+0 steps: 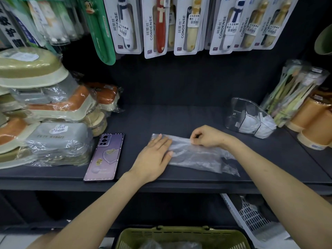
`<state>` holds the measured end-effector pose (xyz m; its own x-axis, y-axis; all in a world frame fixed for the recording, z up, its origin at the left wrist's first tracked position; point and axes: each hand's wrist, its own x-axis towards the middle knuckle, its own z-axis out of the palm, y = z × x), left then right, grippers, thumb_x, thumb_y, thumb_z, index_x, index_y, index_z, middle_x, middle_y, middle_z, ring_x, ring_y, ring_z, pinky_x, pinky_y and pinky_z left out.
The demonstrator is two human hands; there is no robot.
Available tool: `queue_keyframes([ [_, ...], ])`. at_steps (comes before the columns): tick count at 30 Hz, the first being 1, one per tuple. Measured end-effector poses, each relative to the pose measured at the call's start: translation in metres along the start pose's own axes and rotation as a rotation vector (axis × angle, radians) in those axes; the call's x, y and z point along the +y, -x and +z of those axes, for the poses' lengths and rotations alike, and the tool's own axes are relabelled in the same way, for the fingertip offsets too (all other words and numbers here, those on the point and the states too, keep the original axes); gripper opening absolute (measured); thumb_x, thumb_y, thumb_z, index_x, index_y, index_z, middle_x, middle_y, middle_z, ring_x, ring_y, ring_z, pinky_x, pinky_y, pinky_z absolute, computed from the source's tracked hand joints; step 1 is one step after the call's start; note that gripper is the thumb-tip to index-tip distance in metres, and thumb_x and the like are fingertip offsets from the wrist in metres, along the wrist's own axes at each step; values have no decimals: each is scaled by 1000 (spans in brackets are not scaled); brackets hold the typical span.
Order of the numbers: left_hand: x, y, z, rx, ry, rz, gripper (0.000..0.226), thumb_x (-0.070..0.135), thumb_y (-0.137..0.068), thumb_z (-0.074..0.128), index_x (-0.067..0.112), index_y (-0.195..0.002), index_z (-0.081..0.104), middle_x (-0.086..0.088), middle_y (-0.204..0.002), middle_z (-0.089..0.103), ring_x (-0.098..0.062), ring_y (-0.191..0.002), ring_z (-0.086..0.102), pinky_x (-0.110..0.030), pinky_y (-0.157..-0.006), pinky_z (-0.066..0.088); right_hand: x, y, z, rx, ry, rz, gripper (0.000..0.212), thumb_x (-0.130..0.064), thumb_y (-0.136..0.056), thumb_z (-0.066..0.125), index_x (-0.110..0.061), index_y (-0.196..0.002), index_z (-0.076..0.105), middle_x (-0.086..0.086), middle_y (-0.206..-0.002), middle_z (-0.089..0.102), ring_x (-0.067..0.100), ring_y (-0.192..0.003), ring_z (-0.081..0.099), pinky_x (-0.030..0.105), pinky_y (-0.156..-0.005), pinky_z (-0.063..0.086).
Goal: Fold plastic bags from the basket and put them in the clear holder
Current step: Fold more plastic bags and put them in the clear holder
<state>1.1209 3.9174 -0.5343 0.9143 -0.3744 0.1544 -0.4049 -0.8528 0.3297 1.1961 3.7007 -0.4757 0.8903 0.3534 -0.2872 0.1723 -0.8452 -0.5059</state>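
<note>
A clear plastic bag (pixel 195 157) lies flat on the dark shelf (pixel 179 119), stretched from centre toward the right. My left hand (pixel 154 157) presses flat on the bag's left end with straight fingers. My right hand (pixel 208 136) pinches the bag's far edge with curled fingers. The clear holder (pixel 239 112) stands at the back right of the shelf, with white folded bags (pixel 258 124) inside it. The green basket (pixel 179 237) sits below the shelf at the bottom of the view, with crumpled plastic showing inside.
A purple phone (pixel 105 157) lies left of my left hand. Wrapped soap boxes (pixel 53 123) are stacked at the left. Packed cutlery (pixel 294 94) and orange cups (pixel 312 119) stand at the right. Toothbrush cases (pixel 179 26) hang above. A white crate (pixel 251 218) sits on the lower right.
</note>
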Motion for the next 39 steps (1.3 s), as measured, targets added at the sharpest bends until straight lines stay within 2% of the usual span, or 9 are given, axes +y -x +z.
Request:
queue_keyframes([
  [9,4,-3,0,-140,-166,-109,86,66,-84,-2,15,-154,0,-2,-162,-2,-14,-148,-9,-21,-114,-14,-5,6,-3,22,4,48,16,-21,-92,56,-28,-82,65,-19,-81,61,12,-87,61,40,-90,51],
  [13,5,-3,0,-151,-196,-118,94,67,-75,-11,17,-154,-1,-2,-162,-5,-15,-148,-11,-24,-114,-12,-11,25,13,353,505,-5,40,-39,-96,47,-30,-134,51,-3,-125,60,26,-119,51,40,-98,33],
  [16,5,-3,1,-155,-190,-127,102,67,-66,-16,19,-154,2,-4,-162,-7,-16,-148,-11,-25,-116,-9,-22,40,57,468,551,-184,49,-45,-92,39,-24,-131,59,9,-127,63,32,-117,58,52,-102,36],
  [21,6,-4,-2,-183,-182,-151,76,63,-92,9,20,-155,4,-3,-162,-5,-15,-148,-10,-28,-119,-7,6,55,78,177,588,-42,93,-67,-76,-24,-32,-153,14,1,-162,12,25,-149,7,57,-116,-10],
  [25,7,-3,-4,-195,-187,-146,64,51,-101,20,20,-155,3,-3,-162,-7,-15,-148,-10,-29,-120,-6,55,78,60,226,633,70,115,-65,-56,-48,-34,-153,5,-6,-162,6,22,-149,3,55,-114,-14],
  [27,8,-3,-4,-201,-191,-144,64,51,-101,19,20,-154,2,-3,-162,-8,-16,-148,-11,-29,-120,-6,66,90,52,317,636,43,109,-67,-68,-40,-31,-153,18,1,-160,18,26,-148,12,56,-114,-11],
  [29,7,-4,-4,-202,-194,-145,64,51,-101,19,20,-154,0,-3,-162,-8,-16,-148,-11,-29,-120,-6,60,97,51,514,591,-119,85,-68,-91,-4,-23,-138,51,8,-146,47,30,-138,38,56,-115,4],
  [32,5,-5,-5,-218,-168,-150,65,52,-101,21,20,-154,-1,-3,-162,-9,-15,-148,-12,-28,-119,-7,45,91,63,702,535,-470,46,-54,-86,49,-19,-100,74,-2,-108,69,21,-106,60,46,-108,28],
  [39,2,-1,-17,-37,361,-199,57,43,-96,53,32,-148,32,4,-161,10,-10,-148,0,-26,-117,6,37,78,74,679,497,-558,28,-20,-90,46,-16,-68,64,-4,-71,63,19,-65,59,27,-89,36],
])
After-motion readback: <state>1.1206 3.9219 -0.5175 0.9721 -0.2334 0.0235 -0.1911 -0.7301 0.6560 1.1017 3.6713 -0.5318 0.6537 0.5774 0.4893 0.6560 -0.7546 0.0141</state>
